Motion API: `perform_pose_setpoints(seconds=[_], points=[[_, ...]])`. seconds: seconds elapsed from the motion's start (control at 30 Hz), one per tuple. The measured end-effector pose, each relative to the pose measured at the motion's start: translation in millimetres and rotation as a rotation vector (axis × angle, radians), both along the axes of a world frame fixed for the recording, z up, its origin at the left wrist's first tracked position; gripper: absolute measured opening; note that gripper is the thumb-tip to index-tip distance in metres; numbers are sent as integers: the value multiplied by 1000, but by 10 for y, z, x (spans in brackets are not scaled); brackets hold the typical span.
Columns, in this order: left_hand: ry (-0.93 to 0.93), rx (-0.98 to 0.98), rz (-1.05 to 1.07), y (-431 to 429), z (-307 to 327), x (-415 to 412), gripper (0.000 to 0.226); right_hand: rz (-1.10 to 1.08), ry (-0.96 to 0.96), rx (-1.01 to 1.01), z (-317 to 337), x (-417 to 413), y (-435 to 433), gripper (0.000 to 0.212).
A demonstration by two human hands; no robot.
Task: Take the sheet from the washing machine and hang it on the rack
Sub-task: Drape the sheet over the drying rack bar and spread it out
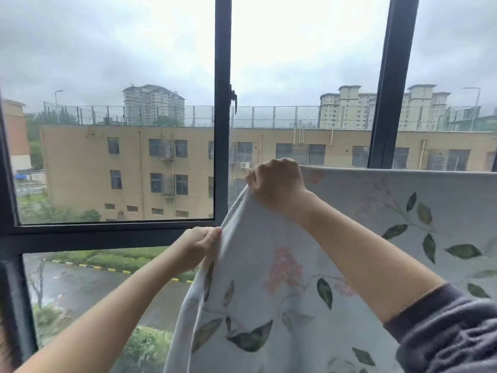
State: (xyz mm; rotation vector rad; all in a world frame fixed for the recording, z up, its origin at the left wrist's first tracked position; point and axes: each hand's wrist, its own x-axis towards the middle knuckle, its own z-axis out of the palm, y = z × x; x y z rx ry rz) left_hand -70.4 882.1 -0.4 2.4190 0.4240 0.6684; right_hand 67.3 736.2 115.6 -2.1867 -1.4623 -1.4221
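The sheet [357, 211] is pale grey-blue with green leaves and pink flowers. It hangs in front of the window, filling the lower right of the view, and its top edge runs level to the right. My right hand [274, 181] is shut on the sheet's upper left corner, held high. Lower and to the left, my left hand [200, 242] pinches the sheet's left edge. Whatever bears the sheet's top edge is hidden behind the cloth; no rack or washing machine shows.
A large window with dark frames [222, 109] stands close behind the sheet, with a handle [233, 99] on the middle post. Outside are a beige building, a wet road and trees. My grey sleeve [451, 335] sits at the lower right.
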Motion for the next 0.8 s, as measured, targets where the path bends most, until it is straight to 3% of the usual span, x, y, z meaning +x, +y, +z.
perform_pose_setpoints(seconds=[0.13,0.27,0.4,0.5,0.6,0.67,0.8], points=[[105,-321,27,241,-427,-109,77,-1,-46,-133,12,-198,47,49],[410,-653,15,348,-916,-220,73,-81,-125,-261,-57,-350,149,49],[617,-1095,-163,457,-1394,-291,99,-146,-152,-305,-94,-354,166,47],[676,-1015,-125,415,-1443,-339,89,-175,-146,-318,-106,-360,178,47],[752,-877,-112,430,-1534,-401,109,-194,-134,-291,-111,-377,179,47],[664,-943,-158,430,-1617,-422,105,-197,-133,-274,-131,-383,186,47],[319,-989,-281,376,-1564,-452,91,-211,-187,-345,-259,-438,240,53]])
